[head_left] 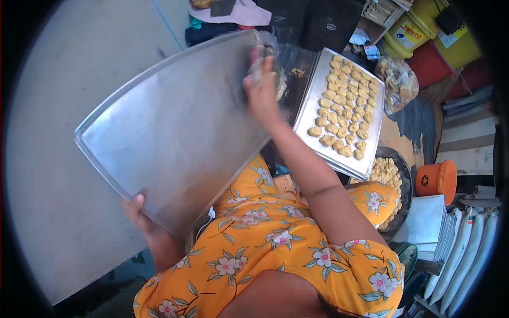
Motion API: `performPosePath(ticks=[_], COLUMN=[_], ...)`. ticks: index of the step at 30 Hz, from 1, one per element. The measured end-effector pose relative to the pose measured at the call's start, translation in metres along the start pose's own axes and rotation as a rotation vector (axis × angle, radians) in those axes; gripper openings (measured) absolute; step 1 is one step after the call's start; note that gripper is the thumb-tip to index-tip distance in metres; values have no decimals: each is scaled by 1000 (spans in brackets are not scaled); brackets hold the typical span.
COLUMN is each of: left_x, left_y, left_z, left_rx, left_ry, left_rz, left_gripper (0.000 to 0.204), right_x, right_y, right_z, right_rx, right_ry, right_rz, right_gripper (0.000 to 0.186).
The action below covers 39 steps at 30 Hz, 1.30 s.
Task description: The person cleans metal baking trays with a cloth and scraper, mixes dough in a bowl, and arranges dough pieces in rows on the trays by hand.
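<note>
A large empty metal baking tray (pixel 175 127) is tilted up across my lap. My left hand (pixel 139 212) grips its near-left edge, thumb on the inner face. Over the tray's far right end is my right hand (pixel 261 93), blurred by motion. Its fingers are bent round a pinkish, crumpled thing (pixel 256 54) that I cannot make out, pressed close to the metal. To the right, another baking tray (pixel 313 119) lies flat on a stack, bearing rows of pale yellow dough pieces (pixel 344 100).
Beside my right knee sits a dark round basin (pixel 405 204) heaped with more dough pieces. An orange bucket (pixel 436 180), stacked flat metal sheets (pixel 421 222), a clear plastic bag (pixel 396 82) and yellow tubs (pixel 411 32) stand along the right. Black boxes (pixel 331 26) are at the back.
</note>
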State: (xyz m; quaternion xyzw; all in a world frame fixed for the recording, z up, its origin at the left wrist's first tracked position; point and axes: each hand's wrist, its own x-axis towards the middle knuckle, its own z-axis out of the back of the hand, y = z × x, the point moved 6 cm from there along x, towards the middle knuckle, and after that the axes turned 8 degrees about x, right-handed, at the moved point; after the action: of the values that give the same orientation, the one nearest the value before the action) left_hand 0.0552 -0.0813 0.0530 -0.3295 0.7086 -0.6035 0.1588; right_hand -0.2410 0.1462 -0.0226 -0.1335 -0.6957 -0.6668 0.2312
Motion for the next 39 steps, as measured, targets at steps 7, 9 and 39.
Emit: performPosePath(ticks=[7,9,39], left_x=[7,8,-12], left_y=[-3,-1,2], left_z=[-16,-13,-152], left_rx=[122,116,547], left_ry=[49,101,1025], left_rz=[-96,-110,-436], left_gripper=[57,55,47], right_x=[-46,2,35], right_y=[119,73,42], right_z=[-109,-94,139], right_rx=[-332,-352,1058], right_ry=[433,237,-270], right_rz=[493,312,-652], right_gripper=[74,70,75])
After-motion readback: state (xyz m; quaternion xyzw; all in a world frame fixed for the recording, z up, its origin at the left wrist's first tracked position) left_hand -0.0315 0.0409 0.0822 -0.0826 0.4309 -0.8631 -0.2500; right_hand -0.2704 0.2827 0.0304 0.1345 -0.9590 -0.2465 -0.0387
